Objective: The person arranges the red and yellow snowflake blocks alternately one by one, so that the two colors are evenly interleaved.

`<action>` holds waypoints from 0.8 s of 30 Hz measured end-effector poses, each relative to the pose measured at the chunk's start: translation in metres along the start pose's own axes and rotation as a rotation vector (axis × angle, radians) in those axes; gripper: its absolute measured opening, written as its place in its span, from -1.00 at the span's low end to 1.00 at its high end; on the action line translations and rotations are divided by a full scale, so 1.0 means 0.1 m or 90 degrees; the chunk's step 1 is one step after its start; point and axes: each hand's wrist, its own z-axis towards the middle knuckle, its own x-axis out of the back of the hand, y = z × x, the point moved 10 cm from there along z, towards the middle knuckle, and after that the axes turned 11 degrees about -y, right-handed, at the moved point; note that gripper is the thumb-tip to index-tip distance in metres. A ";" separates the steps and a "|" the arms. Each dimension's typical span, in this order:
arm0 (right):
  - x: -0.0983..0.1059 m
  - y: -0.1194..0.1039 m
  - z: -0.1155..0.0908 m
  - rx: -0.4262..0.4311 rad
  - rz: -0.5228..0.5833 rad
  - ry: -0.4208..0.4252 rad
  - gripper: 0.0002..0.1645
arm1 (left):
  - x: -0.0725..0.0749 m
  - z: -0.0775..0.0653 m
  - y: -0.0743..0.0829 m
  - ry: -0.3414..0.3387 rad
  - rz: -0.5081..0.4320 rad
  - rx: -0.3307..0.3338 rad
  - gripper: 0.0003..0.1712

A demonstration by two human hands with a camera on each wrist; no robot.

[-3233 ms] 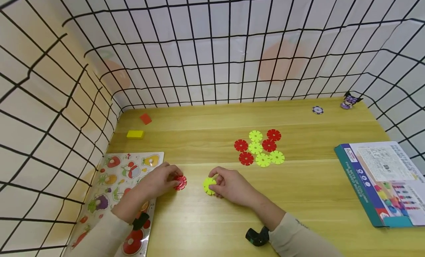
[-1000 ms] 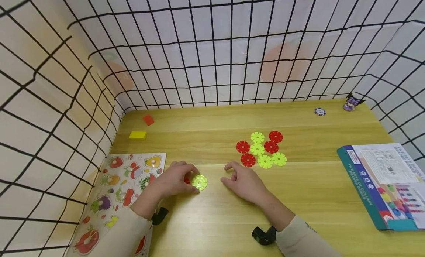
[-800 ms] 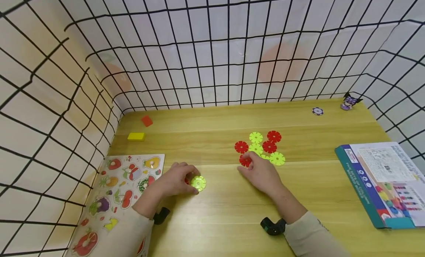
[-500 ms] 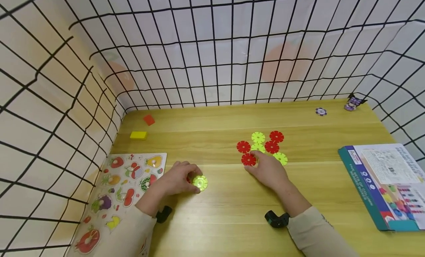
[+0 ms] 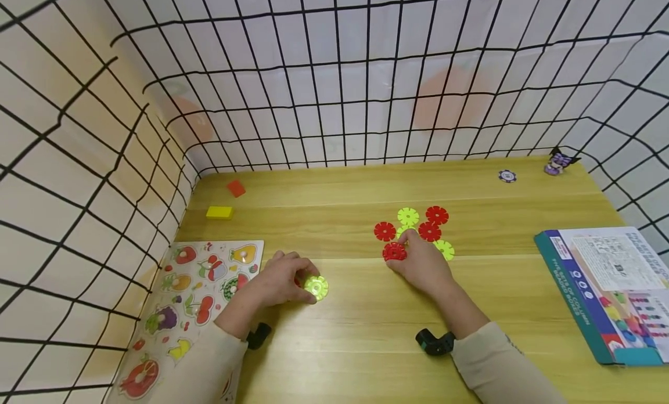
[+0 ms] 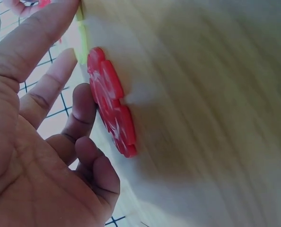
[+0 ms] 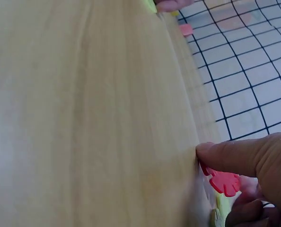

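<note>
My left hand (image 5: pixel 282 279) holds a yellow-green snowflake disc (image 5: pixel 316 288) between thumb and index finger on the table. A red snowflake disc (image 6: pixel 111 106) lies beside its curled fingers, mostly hidden under the hand in the head view. At the cluster, my right hand (image 5: pixel 425 262) pinches the edge of another red snowflake disc (image 5: pixel 394 251); the right wrist view shows that red disc (image 7: pixel 224 183) below the thumb. Around it lie more red discs (image 5: pixel 384 231) and yellow-green discs (image 5: pixel 408 216). The right hand covers part of the cluster.
A fruit picture board (image 5: pixel 198 299) lies under the left forearm. A boxed toy (image 5: pixel 601 294) sits at the right. Farther back are a yellow block (image 5: pixel 219 212), an orange-red piece (image 5: pixel 236 188), a poker chip (image 5: pixel 507 176) and a figurine (image 5: pixel 561 162). Black wire mesh (image 5: pixel 340 96) surrounds the table.
The right hand has let go of the yellow-green disc, moved right to the cluster and taken hold of a red disc. The left hand has shifted right and now holds the yellow-green one.
</note>
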 end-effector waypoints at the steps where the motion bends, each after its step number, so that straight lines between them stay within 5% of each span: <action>1: 0.01 -0.01 -0.01 0.006 -0.005 0.009 -0.43 | 0.00 0.00 0.00 0.001 -0.001 0.000 -0.49; 8: -0.06 -0.08 -0.08 0.030 0.053 0.013 -0.61 | -0.02 0.02 -0.05 -0.007 -0.004 0.007 -0.48; 16: -0.37 -0.20 -0.12 0.051 0.335 -0.069 -0.65 | -0.01 0.02 -0.03 -0.005 -0.011 0.001 -0.48; 24: -0.64 -0.48 -0.16 0.088 0.404 -0.123 -0.63 | -0.02 0.04 -0.06 -0.009 -0.010 0.012 -0.50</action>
